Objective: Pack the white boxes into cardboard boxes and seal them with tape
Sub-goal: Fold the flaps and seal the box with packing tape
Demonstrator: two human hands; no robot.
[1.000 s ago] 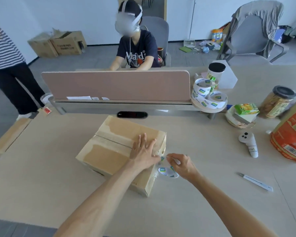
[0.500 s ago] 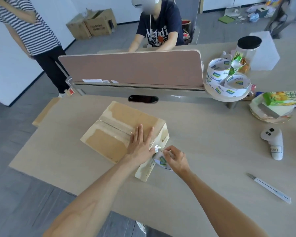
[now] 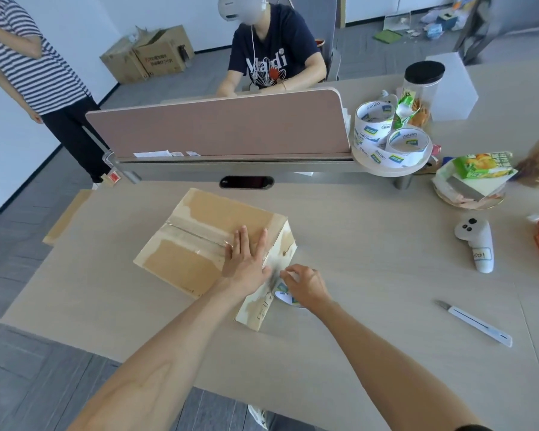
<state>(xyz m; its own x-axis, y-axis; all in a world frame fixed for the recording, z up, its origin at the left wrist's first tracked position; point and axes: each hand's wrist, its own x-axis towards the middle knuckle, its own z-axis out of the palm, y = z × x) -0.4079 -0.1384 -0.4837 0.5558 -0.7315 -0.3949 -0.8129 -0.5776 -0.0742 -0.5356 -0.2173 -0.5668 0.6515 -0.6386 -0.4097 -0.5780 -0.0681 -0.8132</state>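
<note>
Tabletop (image 3: 371, 275): light wood, with a pink divider screen (image 3: 218, 126) along its far edge. Cardboard box (image 3: 199, 231): centre of tabletop, flaps closed, clear tape along the top seam. Left hand (image 3: 246, 262): flat on the box's right top edge, fingers straight. Right hand (image 3: 305, 284): just right of the box, fingers curled around a tape roll (image 3: 285, 297) held against the box's side. Spare tape rolls (image 3: 389, 141): far right. White controller (image 3: 476, 244) and utility knife (image 3: 476, 325): right, well apart from the box.
</note>
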